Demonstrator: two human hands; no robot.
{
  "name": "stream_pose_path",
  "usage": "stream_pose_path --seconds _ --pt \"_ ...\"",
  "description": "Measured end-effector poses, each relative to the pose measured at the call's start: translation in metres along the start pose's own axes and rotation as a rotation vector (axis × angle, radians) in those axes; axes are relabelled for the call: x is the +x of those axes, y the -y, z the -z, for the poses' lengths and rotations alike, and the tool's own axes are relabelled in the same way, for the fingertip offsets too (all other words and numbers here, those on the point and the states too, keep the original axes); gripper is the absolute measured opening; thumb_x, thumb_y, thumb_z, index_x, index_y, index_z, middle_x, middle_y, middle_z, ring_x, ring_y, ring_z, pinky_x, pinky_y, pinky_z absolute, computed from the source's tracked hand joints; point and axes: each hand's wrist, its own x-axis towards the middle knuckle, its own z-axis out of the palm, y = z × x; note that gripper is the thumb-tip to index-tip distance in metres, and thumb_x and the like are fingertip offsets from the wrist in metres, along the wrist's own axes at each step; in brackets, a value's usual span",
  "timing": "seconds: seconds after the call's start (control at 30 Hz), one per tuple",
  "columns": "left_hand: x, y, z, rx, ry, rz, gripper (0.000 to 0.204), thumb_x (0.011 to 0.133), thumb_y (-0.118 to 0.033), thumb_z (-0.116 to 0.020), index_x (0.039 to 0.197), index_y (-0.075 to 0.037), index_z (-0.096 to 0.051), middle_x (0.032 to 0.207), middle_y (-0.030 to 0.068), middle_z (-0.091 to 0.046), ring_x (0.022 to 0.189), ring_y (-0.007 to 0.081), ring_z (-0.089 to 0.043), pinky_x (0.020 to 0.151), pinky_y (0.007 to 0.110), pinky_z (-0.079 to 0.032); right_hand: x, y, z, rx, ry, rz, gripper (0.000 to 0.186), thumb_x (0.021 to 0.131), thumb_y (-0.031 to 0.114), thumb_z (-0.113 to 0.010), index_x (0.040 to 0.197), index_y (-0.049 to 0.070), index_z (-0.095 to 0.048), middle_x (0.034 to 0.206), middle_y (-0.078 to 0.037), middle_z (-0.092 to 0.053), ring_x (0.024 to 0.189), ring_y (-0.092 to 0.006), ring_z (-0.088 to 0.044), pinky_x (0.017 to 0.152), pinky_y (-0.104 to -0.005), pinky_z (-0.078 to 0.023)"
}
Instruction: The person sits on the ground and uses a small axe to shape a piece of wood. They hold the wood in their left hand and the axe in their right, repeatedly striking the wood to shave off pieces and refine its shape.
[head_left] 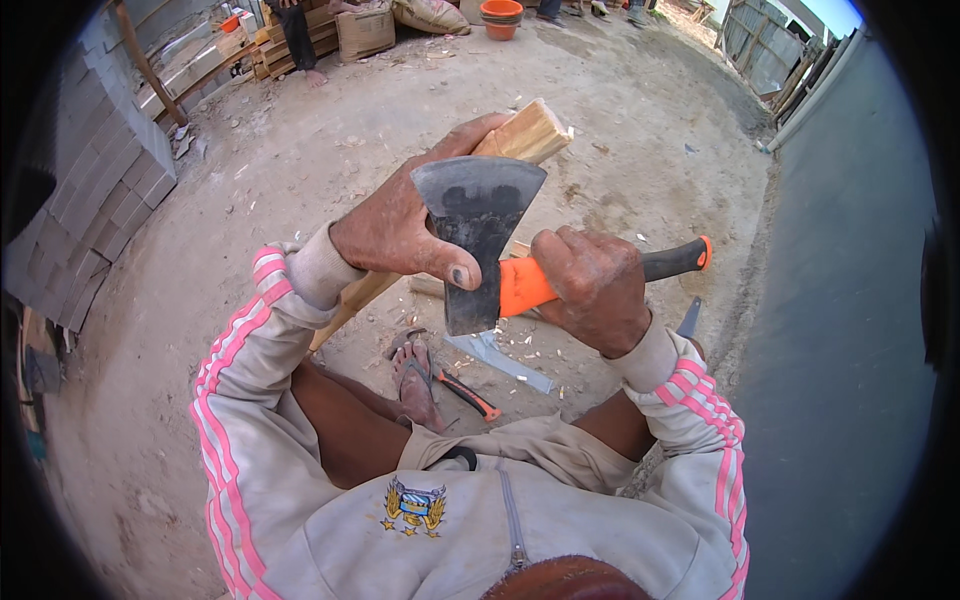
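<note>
My right hand [590, 285] is wrapped around the orange and black handle of an axe [478, 205], close below its head. The dark, wide blade is raised in front of me with its cutting edge pointing away. My left hand [400, 220] holds a squared piece of wood [535, 132] that slants from the lower left to the upper right behind the axe head. The left thumb lies against the axe head, while the other fingers are mostly hidden behind the blade and wood.
A hammer [465, 392] with an orange and black handle lies by my sandaled foot [415, 380]. Near it are a flat bluish-grey strip [505, 362] and scattered wood chips. Grey blocks [110, 190] are stacked at left; a dark wall [840, 330] runs along the right. Orange basins [501, 18] and sacks stand far off.
</note>
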Motion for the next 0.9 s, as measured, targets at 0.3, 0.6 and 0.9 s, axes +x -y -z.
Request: stream_pose_path --seconds 0.3,0.6,0.9 --pt "0.001 0.009 -0.005 0.243 -0.064 -0.182 0.135 0.056 -0.065 -0.092 0.154 0.001 -0.027 0.136 0.0206 -0.056 0.123 0.03 -0.059 0.103 0.04 -0.048 0.003 -0.014 0.02 -0.229 0.045 0.05 0.026 0.071 0.018 -0.077 0.078 0.014 -0.053 0.064 -0.005 -0.055 0.055 -0.0254 -0.063 0.049 -0.0374 -0.047" --pt "-0.001 0.006 0.006 0.444 -0.086 -0.25 0.12 0.064 -0.059 -0.09 0.153 -0.003 -0.032 0.142 0.0247 -0.052 0.126 0.0372 -0.058 0.105 0.045 -0.047 0.006 -0.054 0.04 -0.2 -0.389 -0.356 0.019 0.076 0.007 -0.073 0.08 0.01 -0.054 0.063 -0.007 -0.057 0.053 -0.0237 -0.06 0.05 -0.0361 -0.044" --pt "0.01 0.018 -0.028 0.276 0.011 -0.026 0.087 0.087 -0.039 -0.077 0.153 -0.004 -0.033 0.129 0.0224 -0.06 0.104 0.0319 -0.067 0.092 0.04 -0.053 -0.017 -0.037 0.033 1.178 -0.445 -0.842 0.026 0.093 0.02 -0.071 0.104 0.001 -0.056 0.061 0.003 -0.046 0.048 -0.0047 -0.042 0.045 -0.0218 -0.036"
